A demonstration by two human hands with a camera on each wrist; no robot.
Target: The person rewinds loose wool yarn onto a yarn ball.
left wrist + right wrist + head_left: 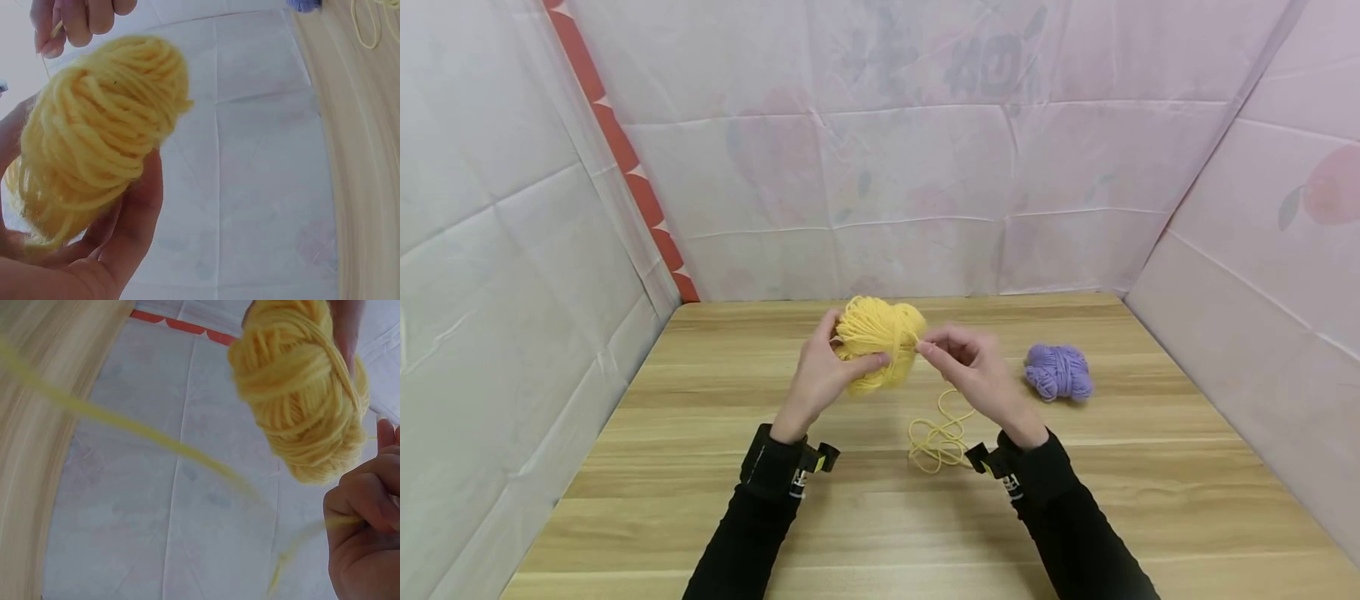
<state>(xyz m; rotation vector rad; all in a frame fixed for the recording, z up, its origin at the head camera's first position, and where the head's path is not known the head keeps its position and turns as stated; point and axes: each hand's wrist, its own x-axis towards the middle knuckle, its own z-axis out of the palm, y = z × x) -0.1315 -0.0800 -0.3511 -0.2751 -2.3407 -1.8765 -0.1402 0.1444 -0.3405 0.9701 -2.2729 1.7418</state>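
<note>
Above the table, my left hand (pixel 822 372) grips a yellow yarn ball (pixel 880 337), its thumb across the front and its fingers behind. The left wrist view shows the wound strands of the yellow yarn ball (pixel 106 119) resting in the curled fingers. Just right of the ball, my right hand (pixel 977 375) pinches a yellow yarn strand between thumb and fingertips. In the right wrist view a yarn strand (pixel 344 520) passes through the curled fingers of the right hand (pixel 365 531), and its end dangles. Loose loops of yellow yarn (pixel 940 442) lie on the table below.
A purple yarn ball (pixel 1058 372) lies on the wooden table (pixel 700 483), to the right of my right hand. Pale cloth walls (pixel 910 167) stand behind the table and along both sides. Small black cameras (pixel 822 458) are strapped to both wrists.
</note>
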